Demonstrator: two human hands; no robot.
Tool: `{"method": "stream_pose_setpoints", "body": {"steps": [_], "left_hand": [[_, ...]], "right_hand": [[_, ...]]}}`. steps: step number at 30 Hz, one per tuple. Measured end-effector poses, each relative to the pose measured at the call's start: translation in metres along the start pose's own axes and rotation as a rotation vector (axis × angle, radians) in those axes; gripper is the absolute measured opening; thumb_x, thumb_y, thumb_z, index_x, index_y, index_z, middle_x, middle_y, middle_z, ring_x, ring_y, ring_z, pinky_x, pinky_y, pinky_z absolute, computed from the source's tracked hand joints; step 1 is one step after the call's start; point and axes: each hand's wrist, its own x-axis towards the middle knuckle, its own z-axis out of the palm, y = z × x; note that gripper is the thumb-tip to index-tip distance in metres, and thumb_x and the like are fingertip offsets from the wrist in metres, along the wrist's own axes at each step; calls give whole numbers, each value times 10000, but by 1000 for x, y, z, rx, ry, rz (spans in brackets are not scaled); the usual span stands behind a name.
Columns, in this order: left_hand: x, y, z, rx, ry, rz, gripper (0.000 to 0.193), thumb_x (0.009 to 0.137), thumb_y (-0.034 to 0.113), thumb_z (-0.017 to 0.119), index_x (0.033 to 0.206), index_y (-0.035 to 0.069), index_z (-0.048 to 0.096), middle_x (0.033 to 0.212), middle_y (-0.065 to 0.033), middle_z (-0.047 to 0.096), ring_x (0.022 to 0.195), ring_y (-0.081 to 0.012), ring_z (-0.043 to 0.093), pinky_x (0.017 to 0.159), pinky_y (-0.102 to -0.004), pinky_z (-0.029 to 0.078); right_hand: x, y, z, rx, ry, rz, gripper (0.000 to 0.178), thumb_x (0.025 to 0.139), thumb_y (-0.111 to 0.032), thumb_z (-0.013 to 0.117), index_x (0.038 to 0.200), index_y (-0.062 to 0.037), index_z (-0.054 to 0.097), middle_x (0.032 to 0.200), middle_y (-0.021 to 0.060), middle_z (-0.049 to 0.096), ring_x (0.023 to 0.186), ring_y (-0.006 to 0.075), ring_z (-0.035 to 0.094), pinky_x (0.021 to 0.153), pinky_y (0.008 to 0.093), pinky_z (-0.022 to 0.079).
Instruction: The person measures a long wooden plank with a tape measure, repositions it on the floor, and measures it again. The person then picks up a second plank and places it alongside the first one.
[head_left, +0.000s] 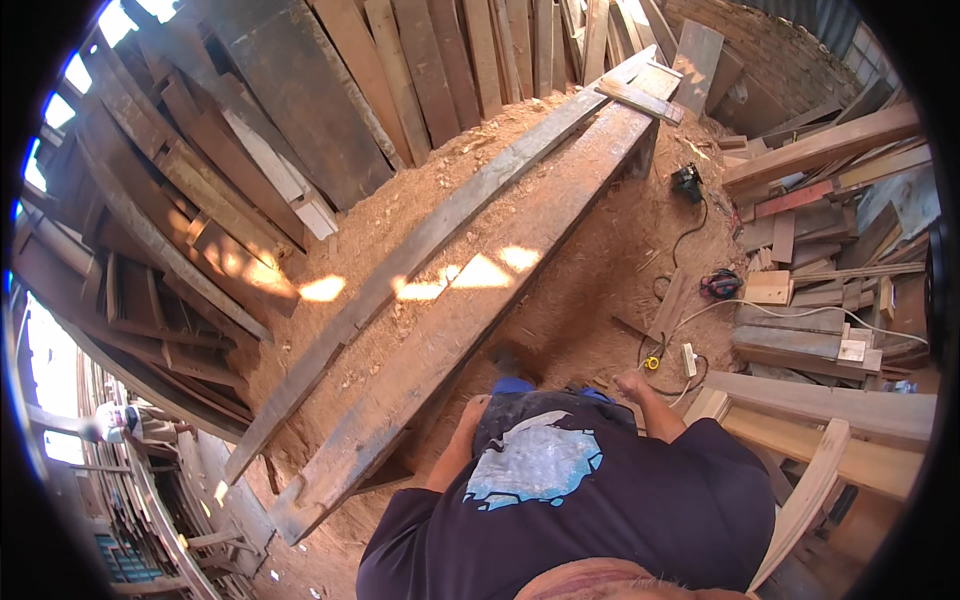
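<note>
My left hand (475,409) is low beside the front of my dark shirt, close to the near edge of a long thick wooden beam (440,330). Its fingers are mostly hidden, and no object shows in it. On the other side of my body my right hand (632,384) hangs with its fingers curled in and nothing visible in them. Just beyond it are a round yellow object (652,364) and a small white power socket block (688,360) on the sawdust. A narrower, greyish timber (370,300) runs alongside the thick beam. A short board (640,101) lies across their far end.
A green power tool (688,182) and a dark red one (720,284) rest on the sawdust-covered ground among loose cords. Planks (430,75) lean along the back and left. Stacked offcuts (800,330) and a wooden frame (810,490) stand at right. Someone (120,420) shows at far left.
</note>
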Motion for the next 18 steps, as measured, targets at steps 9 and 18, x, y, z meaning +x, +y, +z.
{"method": "stream_pose_setpoints", "body": {"steps": [9, 18], "left_hand": [[73, 161, 2, 770, 93, 327, 701, 789, 343, 691, 1386, 66, 448, 1508, -293, 267, 1376, -501, 252, 1093, -570, 284], [195, 257, -43, 1009, -91, 329, 761, 789, 418, 647, 1405, 32, 422, 1503, -336, 250, 1427, -501, 142, 1146, -603, 147]], "right_hand": [[41, -85, -5, -78, 60, -171, 365, 898, -312, 599, 690, -14, 630, 580, 56, 571, 498, 148, 539, 439, 333, 409], [59, -134, -71, 25, 297, -126, 353, 882, -295, 579, 691, -7, 651, 594, 94, 597, 504, 178, 549, 452, 343, 416]]}}
